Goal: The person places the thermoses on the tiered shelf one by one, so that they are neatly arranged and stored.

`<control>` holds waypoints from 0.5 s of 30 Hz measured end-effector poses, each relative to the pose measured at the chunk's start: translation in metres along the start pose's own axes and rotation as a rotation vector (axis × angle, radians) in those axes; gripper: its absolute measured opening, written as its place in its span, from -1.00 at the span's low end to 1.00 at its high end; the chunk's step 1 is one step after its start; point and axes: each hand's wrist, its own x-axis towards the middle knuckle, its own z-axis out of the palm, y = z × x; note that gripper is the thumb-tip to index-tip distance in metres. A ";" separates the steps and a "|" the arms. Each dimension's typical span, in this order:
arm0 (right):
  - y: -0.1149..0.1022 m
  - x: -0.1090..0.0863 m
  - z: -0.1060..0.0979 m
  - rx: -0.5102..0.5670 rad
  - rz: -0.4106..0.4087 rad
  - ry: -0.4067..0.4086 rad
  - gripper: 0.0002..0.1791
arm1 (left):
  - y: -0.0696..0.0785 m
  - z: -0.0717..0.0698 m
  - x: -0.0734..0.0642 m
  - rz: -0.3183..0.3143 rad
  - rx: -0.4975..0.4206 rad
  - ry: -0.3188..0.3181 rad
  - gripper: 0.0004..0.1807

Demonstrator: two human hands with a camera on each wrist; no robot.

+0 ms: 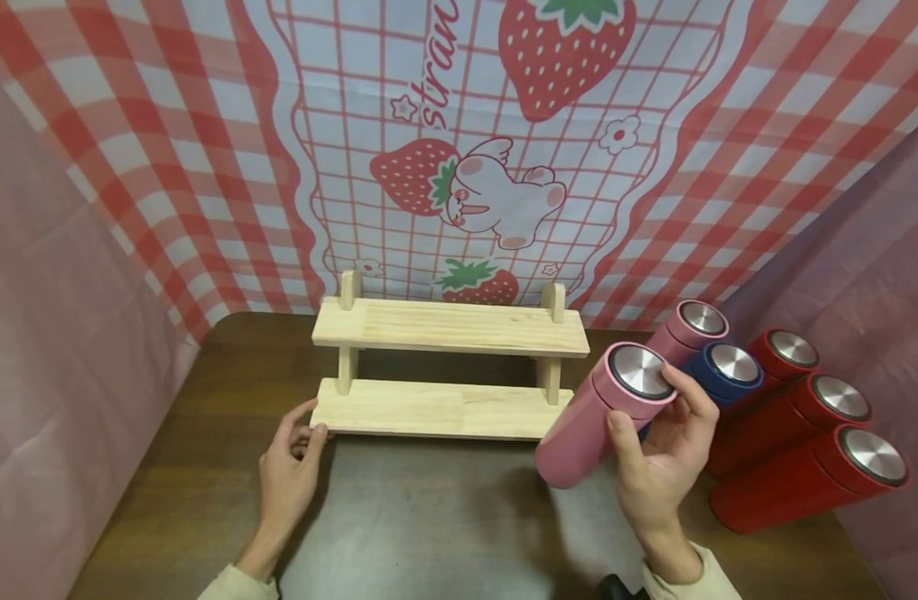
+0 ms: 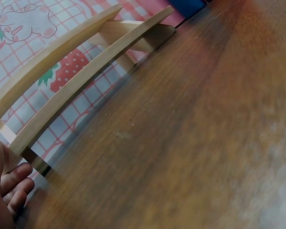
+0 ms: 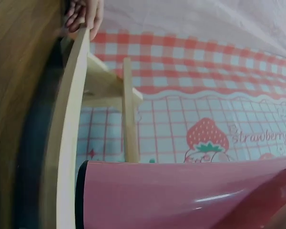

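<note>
A pale wooden two-tier rack (image 1: 450,410) stands on the table against the cloth backdrop. At its left end my left hand (image 1: 288,468) pinches the corner of the lower board; curled fingers show by that board in the left wrist view. My right hand (image 1: 665,458) grips a pink thermos (image 1: 579,429) near its steel-topped lid, thumb on one side and fingers on the other. The thermos tilts, its base toward the right end of the lower board. In the right wrist view the thermos's dark base rim lies beside the board; whether they touch, I cannot tell.
Right of the rack stand another pink thermos (image 1: 687,327), a blue thermos (image 1: 729,371) and several red thermoses (image 1: 796,479), close together. A dark object (image 1: 616,587) shows at the bottom edge. Pink curtains (image 1: 62,333) hang at both sides of the brown table (image 1: 182,467).
</note>
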 end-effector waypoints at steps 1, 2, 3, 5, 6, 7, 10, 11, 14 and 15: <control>0.001 0.000 0.002 0.004 0.009 -0.008 -0.32 | 0.000 0.000 0.000 -0.003 0.001 -0.001 -0.59; 0.001 0.001 0.004 0.007 0.018 -0.018 -0.31 | 0.001 0.000 0.000 -0.005 0.002 -0.001 -0.59; 0.002 0.001 0.006 0.007 0.028 -0.030 -0.31 | 0.001 0.000 0.000 -0.007 0.002 -0.001 -0.59; 0.002 0.001 0.009 0.008 0.044 -0.055 -0.30 | 0.001 0.000 0.000 -0.008 0.003 0.001 -0.59; 0.002 0.001 0.011 0.007 0.051 -0.068 -0.30 | 0.001 0.000 0.000 -0.008 0.002 0.003 -0.59; 0.002 0.000 0.013 0.008 0.057 -0.083 -0.29 | 0.001 0.000 0.000 -0.008 0.000 0.004 -0.59; 0.002 0.000 0.018 -0.005 0.076 -0.127 -0.28 | 0.001 0.000 0.000 -0.006 -0.005 0.005 -0.59; 0.001 0.001 0.021 -0.008 0.080 -0.139 -0.28 | 0.001 0.000 0.000 -0.007 -0.007 0.004 -0.59; 0.001 0.004 0.028 -0.013 0.089 -0.166 -0.28 | 0.000 0.000 0.000 -0.008 -0.010 0.003 -0.59; 0.002 0.005 0.031 -0.011 0.091 -0.173 -0.28 | 0.000 0.000 0.000 -0.008 -0.009 0.003 -0.59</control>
